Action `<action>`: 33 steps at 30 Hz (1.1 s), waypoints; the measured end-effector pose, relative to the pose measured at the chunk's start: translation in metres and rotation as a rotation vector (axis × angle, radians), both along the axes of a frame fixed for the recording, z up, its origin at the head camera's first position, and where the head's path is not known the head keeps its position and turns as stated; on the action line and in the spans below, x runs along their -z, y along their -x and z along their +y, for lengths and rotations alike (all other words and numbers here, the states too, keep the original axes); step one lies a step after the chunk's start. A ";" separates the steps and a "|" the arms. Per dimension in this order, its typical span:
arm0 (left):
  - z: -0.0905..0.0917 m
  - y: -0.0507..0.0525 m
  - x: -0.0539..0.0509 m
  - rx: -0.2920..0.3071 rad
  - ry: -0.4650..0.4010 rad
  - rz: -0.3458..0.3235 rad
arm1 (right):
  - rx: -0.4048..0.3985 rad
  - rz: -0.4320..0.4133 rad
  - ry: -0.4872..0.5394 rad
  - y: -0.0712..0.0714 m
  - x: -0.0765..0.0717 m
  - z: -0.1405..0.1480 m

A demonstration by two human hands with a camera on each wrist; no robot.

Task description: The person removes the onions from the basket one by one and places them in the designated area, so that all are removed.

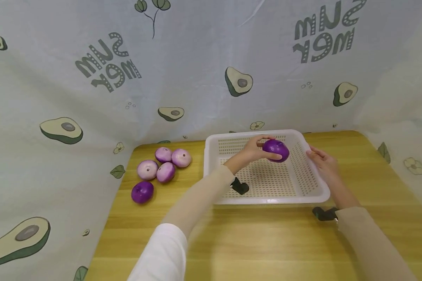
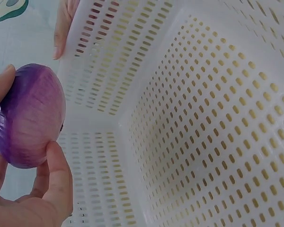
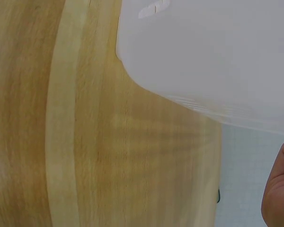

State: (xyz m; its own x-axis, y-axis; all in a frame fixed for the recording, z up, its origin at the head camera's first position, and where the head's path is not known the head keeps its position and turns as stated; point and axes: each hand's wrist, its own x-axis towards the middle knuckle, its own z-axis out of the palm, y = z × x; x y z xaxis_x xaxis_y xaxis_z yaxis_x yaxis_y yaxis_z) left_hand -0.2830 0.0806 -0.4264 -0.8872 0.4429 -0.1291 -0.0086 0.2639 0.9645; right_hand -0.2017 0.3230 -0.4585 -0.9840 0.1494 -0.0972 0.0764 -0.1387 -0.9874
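My left hand [image 1: 254, 151] holds a purple onion [image 1: 276, 150] above the inside of a white plastic basket [image 1: 267, 201]. In the left wrist view, the thumb and fingers of the left hand [image 2: 35, 201] grip the glossy onion [image 2: 35, 116] from both sides, clear of the perforated basket wall [image 2: 109, 52]. At the basket's right side, my right hand [image 1: 323, 166] grips the rim. The right wrist view shows the outside of the basket [image 3: 203, 52] and only part of the right hand [image 3: 280, 187].
Several onions [image 1: 165, 171] lie grouped on the wooden table [image 1: 260, 242], left of the basket; a darker purple one [image 1: 142, 192] is nearest the front. A patterned cloth [image 1: 197, 70] hangs behind the table and along its sides.
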 end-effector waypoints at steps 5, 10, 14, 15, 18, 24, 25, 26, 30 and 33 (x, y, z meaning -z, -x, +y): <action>-0.015 0.002 -0.008 0.039 -0.017 0.022 | -0.010 -0.005 0.017 -0.003 -0.006 -0.003; -0.032 0.001 -0.024 0.057 -0.020 0.055 | -0.019 -0.011 0.052 -0.002 -0.006 -0.002; -0.048 -0.001 -0.038 0.057 -0.004 0.056 | -0.016 -0.011 0.049 -0.002 -0.007 -0.003; -0.052 -0.002 -0.041 0.057 -0.003 0.057 | -0.012 -0.010 0.053 -0.002 -0.007 -0.003; -0.064 -0.003 -0.049 0.059 -0.016 0.065 | -0.003 -0.014 0.048 -0.002 -0.007 -0.004; -0.088 -0.008 -0.053 0.049 -0.041 0.095 | 0.012 -0.015 0.004 -0.001 -0.002 -0.001; -0.093 -0.009 -0.053 0.046 -0.046 0.096 | 0.009 -0.015 0.003 0.001 0.001 0.001; -0.097 -0.009 -0.053 0.044 -0.056 0.093 | 0.006 -0.015 -0.001 0.002 0.003 0.002; -0.112 -0.014 -0.052 0.020 -0.069 0.076 | 0.002 -0.031 -0.040 0.006 0.009 0.006; -0.121 -0.017 -0.052 0.000 -0.069 0.065 | 0.007 -0.043 -0.065 0.005 0.006 0.005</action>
State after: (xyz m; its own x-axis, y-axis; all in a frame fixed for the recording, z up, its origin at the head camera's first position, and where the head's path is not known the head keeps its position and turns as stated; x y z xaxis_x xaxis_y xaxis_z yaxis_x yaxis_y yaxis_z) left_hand -0.2659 -0.0405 -0.3741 -0.8928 0.4487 -0.0401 0.0550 0.1969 0.9789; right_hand -0.2066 0.3280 -0.4649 -0.9780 0.1636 -0.1291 0.1182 -0.0748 -0.9902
